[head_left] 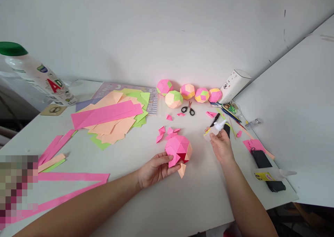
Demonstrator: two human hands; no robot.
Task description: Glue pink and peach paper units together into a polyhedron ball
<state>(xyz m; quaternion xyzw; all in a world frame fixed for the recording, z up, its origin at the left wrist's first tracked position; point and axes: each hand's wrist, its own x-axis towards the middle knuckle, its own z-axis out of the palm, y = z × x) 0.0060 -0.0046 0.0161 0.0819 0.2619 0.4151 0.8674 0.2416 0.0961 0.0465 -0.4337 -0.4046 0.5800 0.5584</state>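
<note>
My left hand (158, 169) grips a pink and peach folded-paper ball (179, 147) from its lower left side. A gap shows in the ball's near side, with loose points standing out and a peach flap (182, 170) hanging below it. My right hand (221, 143) is closed around a small clear glue bottle (214, 130) with a white nozzle, tilted up to the right. The bottle is apart from the ball. Several small folded pink pieces (160, 134) lie just behind the ball.
Finished paper balls (174, 99) line the wall, with scissors (188, 108) before them. Left are stacked paper sheets (109, 117), pink strips (75, 176) and a tall bottle (39, 77). Right are a white cylinder (233, 86), a black case (263, 160) and another glue bottle (268, 174).
</note>
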